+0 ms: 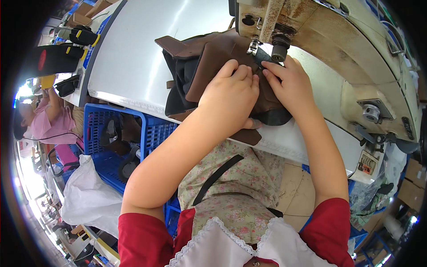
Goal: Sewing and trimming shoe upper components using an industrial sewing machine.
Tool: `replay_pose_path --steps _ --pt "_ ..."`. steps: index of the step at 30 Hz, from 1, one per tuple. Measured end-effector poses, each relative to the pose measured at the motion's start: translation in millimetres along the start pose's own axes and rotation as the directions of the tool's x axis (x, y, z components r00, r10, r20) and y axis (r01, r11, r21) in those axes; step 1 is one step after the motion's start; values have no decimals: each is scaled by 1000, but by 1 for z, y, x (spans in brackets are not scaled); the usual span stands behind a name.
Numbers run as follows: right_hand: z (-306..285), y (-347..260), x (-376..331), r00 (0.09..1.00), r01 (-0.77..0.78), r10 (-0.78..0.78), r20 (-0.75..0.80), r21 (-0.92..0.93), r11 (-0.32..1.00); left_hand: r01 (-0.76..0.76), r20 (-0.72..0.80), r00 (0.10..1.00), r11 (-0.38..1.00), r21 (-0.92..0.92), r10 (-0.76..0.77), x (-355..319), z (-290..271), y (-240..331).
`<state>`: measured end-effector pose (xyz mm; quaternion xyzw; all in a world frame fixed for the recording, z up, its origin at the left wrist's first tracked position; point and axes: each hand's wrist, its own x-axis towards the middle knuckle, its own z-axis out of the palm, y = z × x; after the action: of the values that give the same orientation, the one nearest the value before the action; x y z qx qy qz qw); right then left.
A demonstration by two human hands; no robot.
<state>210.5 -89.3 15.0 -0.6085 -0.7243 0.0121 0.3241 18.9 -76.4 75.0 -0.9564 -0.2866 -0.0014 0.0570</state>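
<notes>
A brown bag point(208, 66) with black lining lies bunched under the head of a sewing machine point(278, 26). My left hand point(233, 91) is closed on its brown panel, fingers curled on top and the thumb showing below near a brown tab point(246, 137). Right beside the presser foot point(254, 46), my right hand point(291, 84) pinches the bag's edge, its fingertips close to a small dark grey piece point(263, 56). The needle point and the stitched spot are hidden by the machine head and my fingers.
The white table point(129, 58) runs off to the left. Below its edge stands a blue crate point(143, 116) with dark bag pieces, a white plastic sack point(86, 196) in front. Another person in a pink top point(55, 118) sits at the far left. Cardboard boxes point(411, 180) are at right.
</notes>
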Motion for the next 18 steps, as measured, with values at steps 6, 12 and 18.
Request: replay_pose_path --steps 6,12,18 --pt "5 -4 -1 999 -19 17 -28 -75 997 -37 41 998 999 -4 37 3 -1 -12" --pt "10 -16 -2 994 -76 66 -87 -123 989 -122 54 991 992 29 120 7 1 -34" --pt "7 -21 -6 995 -78 72 -70 -95 992 -158 125 980 987 23 154 9 -3 -43"
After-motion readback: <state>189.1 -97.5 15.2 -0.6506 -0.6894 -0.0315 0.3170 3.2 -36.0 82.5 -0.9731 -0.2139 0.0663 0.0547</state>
